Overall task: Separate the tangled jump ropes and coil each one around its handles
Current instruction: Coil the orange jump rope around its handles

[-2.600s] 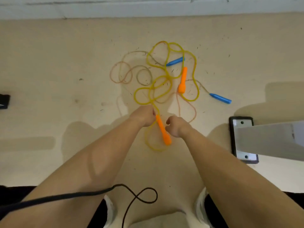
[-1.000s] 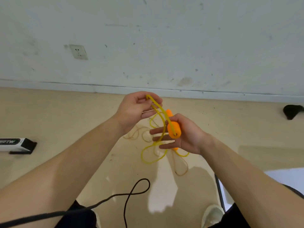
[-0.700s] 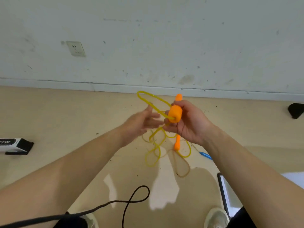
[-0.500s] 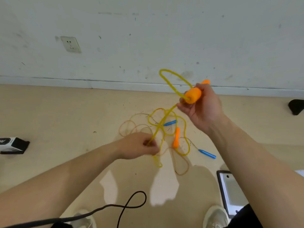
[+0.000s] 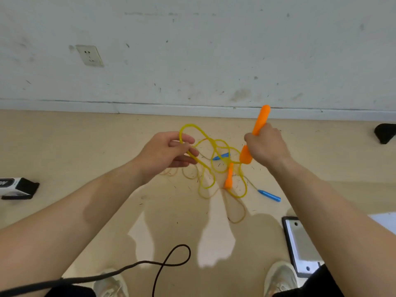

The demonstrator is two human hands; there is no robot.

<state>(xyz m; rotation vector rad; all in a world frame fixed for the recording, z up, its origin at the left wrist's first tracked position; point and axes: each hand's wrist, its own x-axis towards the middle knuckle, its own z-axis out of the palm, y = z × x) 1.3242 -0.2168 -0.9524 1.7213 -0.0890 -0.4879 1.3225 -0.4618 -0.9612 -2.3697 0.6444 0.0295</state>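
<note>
A: Head view: what is held?
B: A tapered orange plastic handle (image 5: 260, 121) is gripped by the right hand (image 5: 265, 146); a loop of thin yellow plastic cord (image 5: 189, 125) is pinched by the left hand (image 5: 169, 151). The rest lies tangled with a blue-handled clear rope (image 5: 269, 195) on the beige floor (image 5: 64, 146), near its wall edge.
A: The step?
B: Separation, judged barely begun; the yellow cord must next be drawn clear.
</note>
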